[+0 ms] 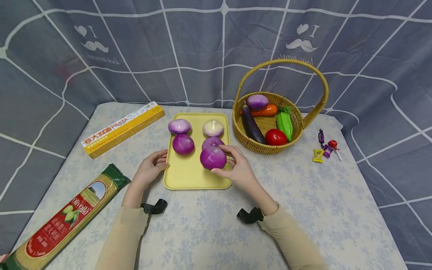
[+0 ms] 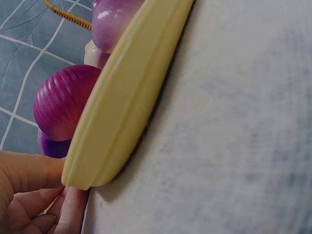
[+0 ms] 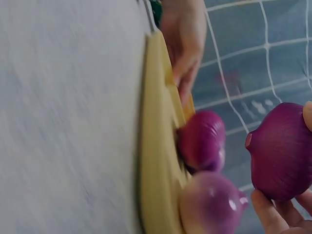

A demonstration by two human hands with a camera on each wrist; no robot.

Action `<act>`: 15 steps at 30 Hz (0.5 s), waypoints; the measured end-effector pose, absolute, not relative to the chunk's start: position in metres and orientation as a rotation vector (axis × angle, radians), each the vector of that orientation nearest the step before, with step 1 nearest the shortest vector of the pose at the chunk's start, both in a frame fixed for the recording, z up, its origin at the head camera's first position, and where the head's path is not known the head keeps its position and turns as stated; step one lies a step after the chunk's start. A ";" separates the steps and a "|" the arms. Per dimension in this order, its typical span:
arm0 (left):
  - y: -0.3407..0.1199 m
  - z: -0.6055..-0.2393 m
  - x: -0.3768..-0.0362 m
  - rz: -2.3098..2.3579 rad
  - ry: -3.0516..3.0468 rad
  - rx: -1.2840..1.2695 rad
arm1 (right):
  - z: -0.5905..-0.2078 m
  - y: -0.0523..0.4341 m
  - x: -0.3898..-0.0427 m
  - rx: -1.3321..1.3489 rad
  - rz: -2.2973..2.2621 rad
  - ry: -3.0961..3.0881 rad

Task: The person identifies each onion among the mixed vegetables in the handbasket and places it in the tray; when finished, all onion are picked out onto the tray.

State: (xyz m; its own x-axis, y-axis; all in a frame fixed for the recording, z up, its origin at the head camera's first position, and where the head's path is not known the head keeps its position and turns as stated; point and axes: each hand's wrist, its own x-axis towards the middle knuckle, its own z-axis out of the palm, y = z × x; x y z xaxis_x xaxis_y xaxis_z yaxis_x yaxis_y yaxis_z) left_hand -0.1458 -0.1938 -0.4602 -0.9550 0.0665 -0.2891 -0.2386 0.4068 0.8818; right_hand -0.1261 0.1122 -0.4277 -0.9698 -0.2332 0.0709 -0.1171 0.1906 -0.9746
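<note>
My right hand [image 1: 237, 167] grips a dark purple onion [image 1: 213, 158] between thumb and fingers, over the right half of a yellow tray [image 1: 189, 180]. In the right wrist view the held onion [image 3: 282, 151] is raised off the tray. Behind it in the head view, a lighter purple onion [image 1: 212, 142] is partly hidden. My left hand [image 1: 150, 168] pinches the tray's left rim, thumb on top and fingers below, as the left wrist view shows. Also on the tray lie a dark purple onion [image 1: 183, 144], a purple-and-white onion [image 1: 179, 126] and a whitish onion [image 1: 213, 128].
A wicker basket [image 1: 266, 149] with a tall handle holds an eggplant, carrot, tomato, green vegetable and onion. Left of the tray are a pasta box [image 1: 123, 129] and a spaghetti packet [image 1: 71, 221]. Several candies [image 1: 318, 155] lie far right. Grid-patterned cloth [image 1: 202, 45] hangs behind the table.
</note>
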 end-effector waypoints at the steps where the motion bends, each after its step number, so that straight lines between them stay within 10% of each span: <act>1: -0.194 -0.460 -0.146 1.562 2.388 -0.155 | -0.429 0.109 -0.125 -0.359 -1.902 2.340; 15: -0.195 -0.460 -0.147 1.543 2.397 -0.171 | -0.447 0.073 -0.119 -0.492 -1.644 2.419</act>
